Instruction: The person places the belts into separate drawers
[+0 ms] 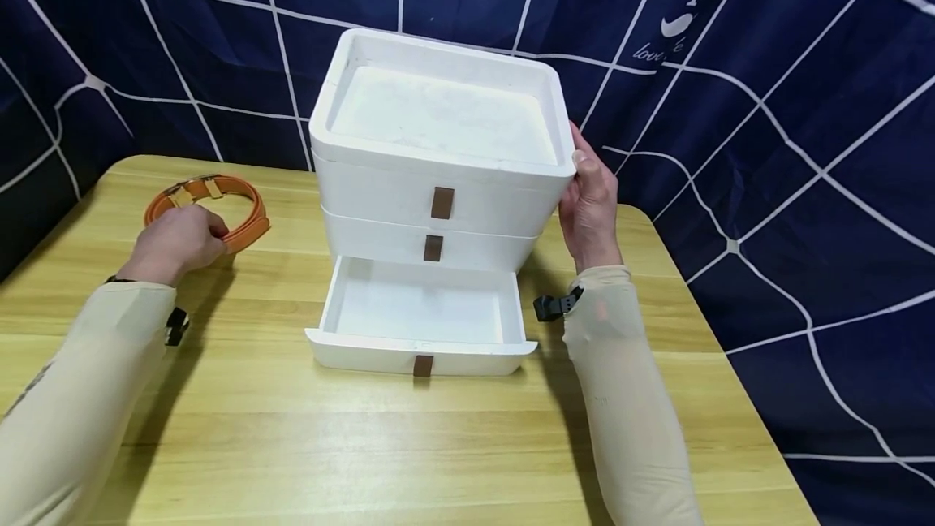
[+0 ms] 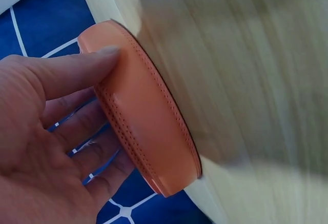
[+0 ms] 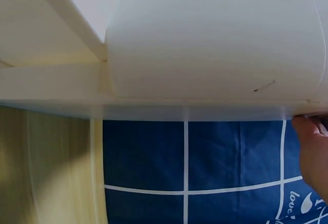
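My left hand (image 1: 178, 242) holds a coiled orange leather belt (image 1: 252, 227) at the left of the table. In the left wrist view the thumb lies on the stitched strap of the belt (image 2: 141, 106), with the fingers behind it. A white drawer unit (image 1: 431, 148) stands in the middle, with its bottom drawer (image 1: 420, 355) pulled out and nothing inside. Against the unit's upper right side rests my right hand (image 1: 590, 205), near the top rim; its fingers are partly hidden. The right wrist view shows that hand (image 3: 315, 155) touching the white side wall (image 3: 215, 75).
The two upper drawers are closed, each with a brown pull tab (image 1: 441, 203). A shallow recessed tray (image 1: 438, 116) forms the unit's top. Dark blue cloth (image 1: 840, 226) with white lines hangs behind and to the right of the wooden table (image 1: 409, 453).
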Demonstrator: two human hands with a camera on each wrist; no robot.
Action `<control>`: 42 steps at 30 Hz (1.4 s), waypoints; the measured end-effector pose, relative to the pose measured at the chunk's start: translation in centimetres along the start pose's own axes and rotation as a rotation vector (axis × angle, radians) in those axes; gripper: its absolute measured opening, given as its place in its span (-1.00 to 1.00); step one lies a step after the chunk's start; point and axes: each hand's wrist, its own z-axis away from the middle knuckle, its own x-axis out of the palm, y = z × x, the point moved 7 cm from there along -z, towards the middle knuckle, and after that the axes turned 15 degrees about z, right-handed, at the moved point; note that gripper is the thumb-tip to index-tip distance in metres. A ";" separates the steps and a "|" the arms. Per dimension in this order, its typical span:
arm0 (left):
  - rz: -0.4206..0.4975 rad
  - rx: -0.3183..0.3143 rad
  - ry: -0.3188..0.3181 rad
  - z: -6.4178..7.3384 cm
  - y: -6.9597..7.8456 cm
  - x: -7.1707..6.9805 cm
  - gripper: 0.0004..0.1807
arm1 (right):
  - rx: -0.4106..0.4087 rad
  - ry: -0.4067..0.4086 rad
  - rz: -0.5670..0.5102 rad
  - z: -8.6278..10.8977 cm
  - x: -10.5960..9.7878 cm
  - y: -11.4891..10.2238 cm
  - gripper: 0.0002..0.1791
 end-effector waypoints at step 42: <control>0.125 0.320 0.128 7.6 3.4 -2.2 -0.77 | -0.001 0.000 0.012 -0.1 0.1 -0.4 -0.38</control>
